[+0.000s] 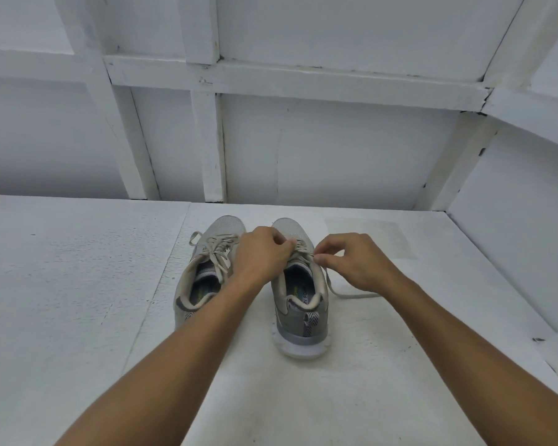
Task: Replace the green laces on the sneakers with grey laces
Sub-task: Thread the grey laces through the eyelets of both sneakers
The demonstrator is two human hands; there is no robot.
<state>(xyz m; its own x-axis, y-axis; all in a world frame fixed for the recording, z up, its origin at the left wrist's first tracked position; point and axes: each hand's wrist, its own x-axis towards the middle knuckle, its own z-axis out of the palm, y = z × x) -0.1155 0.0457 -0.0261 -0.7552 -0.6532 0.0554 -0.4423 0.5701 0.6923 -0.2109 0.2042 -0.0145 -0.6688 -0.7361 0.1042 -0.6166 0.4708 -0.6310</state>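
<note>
Head camera, as I watch from the remote desk: the fingers [287, 243] of the left hand [261, 254] are curled and pinch the lace [355, 296] over the lacing of the right sneaker [298, 304], toward its toe. Just beside them, the right hand [356, 263] pinches the same lace between thumb and forefinger at the sneaker's right edge, its other fingers loosely bent. The two hands are near each other but apart, and a short run of lace shows between them. The lace's loose end trails off the sneaker's right side and lies on the tabletop [78, 284].

The lace looks pale grey-beige on my screen; I cannot tell its colour more exactly. Both forearms reach in from the bottom of the frame, the left one crossing the heel of the left sneaker [203, 268]. That sneaker stands just beside its mate, toes pointing away from the camera, its laces [218, 252] threaded with loose ends. Behind the pair stands a white panelled wall [335, 156].
</note>
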